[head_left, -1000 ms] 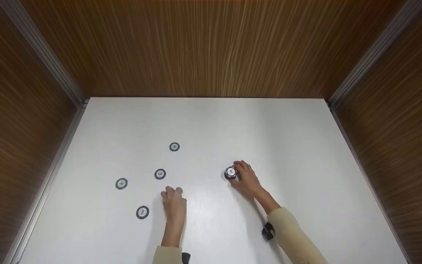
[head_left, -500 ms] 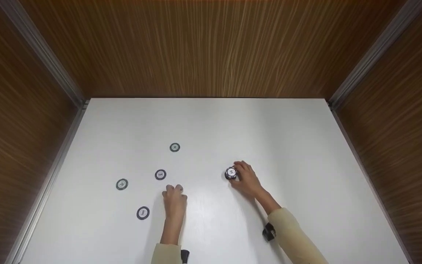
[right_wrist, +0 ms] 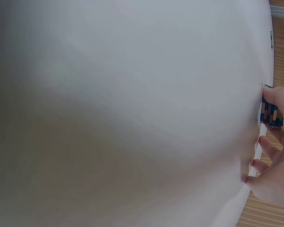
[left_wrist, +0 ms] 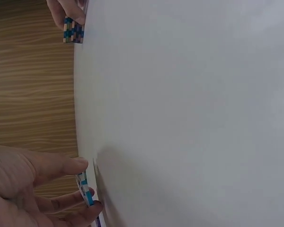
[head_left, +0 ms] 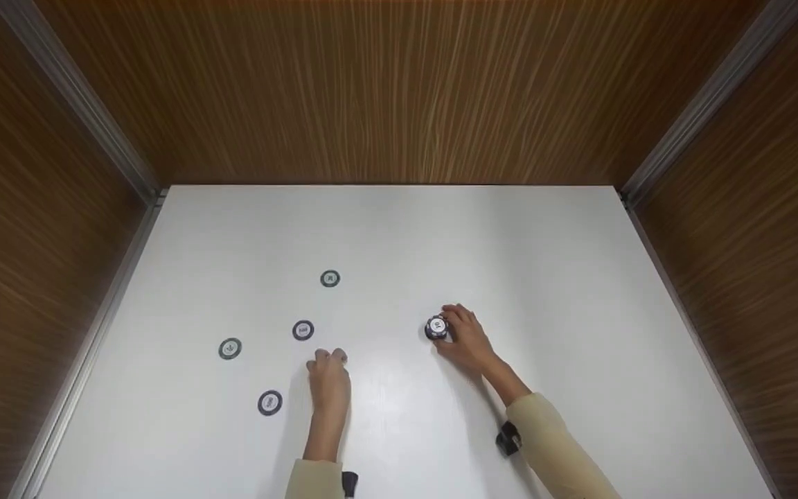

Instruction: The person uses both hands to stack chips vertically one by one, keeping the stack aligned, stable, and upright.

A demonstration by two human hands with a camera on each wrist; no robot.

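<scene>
My left hand point(head_left: 330, 388) is low over the white table, left of its middle. In the left wrist view its thumb and fingers pinch a single poker chip point(left_wrist: 84, 187) with a blue-and-white edge, tilted on its side. My right hand point(head_left: 467, 341) grips a short stack of poker chips point(head_left: 436, 326) on the table, right of the middle. The top chip has a pale face and dark rim; the right wrist view shows the layered edges of the stack point(right_wrist: 270, 112). Nearest my left hand lies a dark-rimmed chip point(head_left: 303, 330).
Flat on the table at left are another dark-rimmed chip point(head_left: 270, 403) and two green-rimmed chips, one at far left point(head_left: 230, 348) and one farther back point(head_left: 330, 278). Wood-grain panels point(head_left: 399, 90) wall the white table point(head_left: 544, 249) at the back and sides.
My left hand has shifted very slightly forward. My right hand stays at the stack, and the loose chips lie where they were.
</scene>
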